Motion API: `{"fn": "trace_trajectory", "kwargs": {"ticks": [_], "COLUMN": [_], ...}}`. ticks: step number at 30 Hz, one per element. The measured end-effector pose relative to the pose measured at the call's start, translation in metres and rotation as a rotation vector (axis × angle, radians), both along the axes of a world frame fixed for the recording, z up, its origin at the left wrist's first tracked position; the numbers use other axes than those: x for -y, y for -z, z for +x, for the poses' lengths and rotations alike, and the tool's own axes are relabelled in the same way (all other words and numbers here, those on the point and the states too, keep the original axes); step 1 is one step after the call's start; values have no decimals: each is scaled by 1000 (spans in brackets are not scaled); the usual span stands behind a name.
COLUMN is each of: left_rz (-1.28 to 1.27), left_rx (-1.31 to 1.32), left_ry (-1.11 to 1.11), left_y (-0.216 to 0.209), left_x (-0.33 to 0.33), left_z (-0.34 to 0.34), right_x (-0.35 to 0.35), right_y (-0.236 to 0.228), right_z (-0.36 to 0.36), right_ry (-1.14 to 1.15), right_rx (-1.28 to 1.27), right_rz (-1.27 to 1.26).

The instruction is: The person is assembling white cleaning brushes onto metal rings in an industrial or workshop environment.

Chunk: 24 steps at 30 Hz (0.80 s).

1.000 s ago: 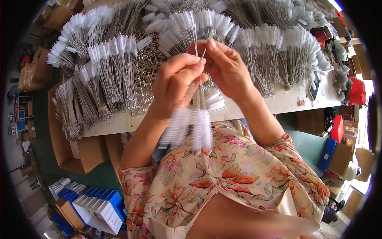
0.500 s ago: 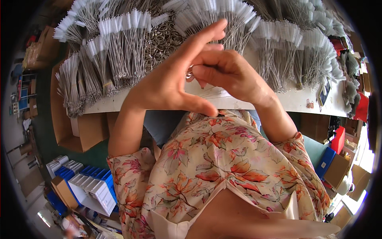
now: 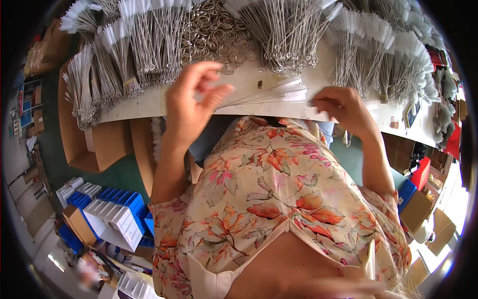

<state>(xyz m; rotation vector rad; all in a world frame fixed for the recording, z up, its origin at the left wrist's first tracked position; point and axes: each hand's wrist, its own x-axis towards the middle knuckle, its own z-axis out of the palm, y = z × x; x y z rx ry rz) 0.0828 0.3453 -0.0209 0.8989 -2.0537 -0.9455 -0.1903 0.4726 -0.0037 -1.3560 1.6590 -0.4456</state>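
Front edge of the white table (image 3: 323,74) ran just ahead of the floral shirt (image 3: 271,159), curving w/ the lens. Room to move: a strip of tabletop btwn that edge and the bunched stock, narrow on the far L, wider mid, plus a gap btwn the mid bunch (image 3: 286,42) and the R bunches (image 3: 366,55). L bunches (image 3: 149,47) stood tight along their side; metal rings (image 3: 211,37) spilled fwd btwn them and the mid bunch. Cardboard box (image 3: 112,149) sat below the table's L end, on the green floor.

Vs 0.5 s earlier: hands had been close together, overlapping in view; now well apart. L hand (image 3: 189,99) had gone L, R hand (image 3: 348,112) R, each overlapping the front edge in view. Vs 1 s earlier: the brushes then hanging from the fingers no longer hung there. Stock sat higher in view.

L hand: thumb & fingers spread, a gap btwn, nothing seen in it; tips blurred, near the wire ends. R hand: fingers curled, tips blurred, just beside the bristle ends; can't tell if pinching anything.

Loose brushes (image 3: 295,93) lay on the tabletop btwn the hands, near the front edge: thin silvery wire stems pointing L, whitish bristle heads R, approx parallel, slightly fanned. Exact count unclear.
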Motion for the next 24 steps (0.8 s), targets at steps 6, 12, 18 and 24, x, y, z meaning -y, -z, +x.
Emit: {"fn": "trace_trajectory", "kwargs": {"ticks": [6,12,18,24], "left_rz": [-34,338,271,316], "left_rx": [510,-107,-206,-203], "left_ry": [-96,1,253,501], "left_y": [42,20,-37,-55], "left_x": [-28,-17,19,35], "left_z": [39,18,19,10], "right_x": [-32,43,73,75], "right_y": [36,16,0,-14], "right_z": [-4,92,97,77], "right_ry": [-75,-198,-235,-144], "right_rx": [-635,103,271,695], "right_rz": [-341,-646,-698,-183]}}
